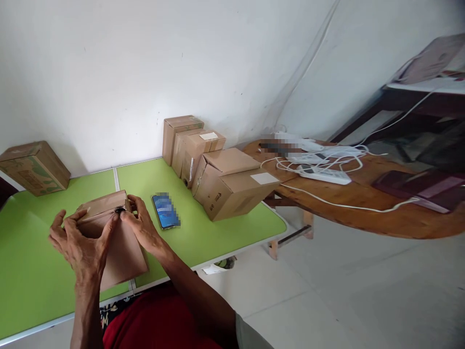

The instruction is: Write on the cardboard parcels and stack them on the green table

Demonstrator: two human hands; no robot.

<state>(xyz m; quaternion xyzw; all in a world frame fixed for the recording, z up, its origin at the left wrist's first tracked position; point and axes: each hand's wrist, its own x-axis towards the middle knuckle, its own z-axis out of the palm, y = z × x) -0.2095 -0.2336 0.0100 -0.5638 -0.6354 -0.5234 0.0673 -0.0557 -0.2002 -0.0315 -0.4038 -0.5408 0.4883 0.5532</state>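
A closed cardboard box [123, 261] rests on the green table [196, 242] in front of my body. My left hand [82, 242] straddles the box's left upper edge, its fingers curled over the taped side and its thumb pressed at the right corner. At that same corner my right hand [143, 228] grips the box, thumb in front and fingers behind. Between the two thumbs shows a small dark spot [119, 210], perhaps a torn hole; what it is I cannot make out. Right of the box lies a phone [164, 212] with a lit screen.
Several cardboard boxes [236, 194] stand in a row at the table's right side. Another box [36, 169] sits at the back left by the wall. A wooden table [363, 208] to the right bears white power strips [325, 174] with tangled cables.
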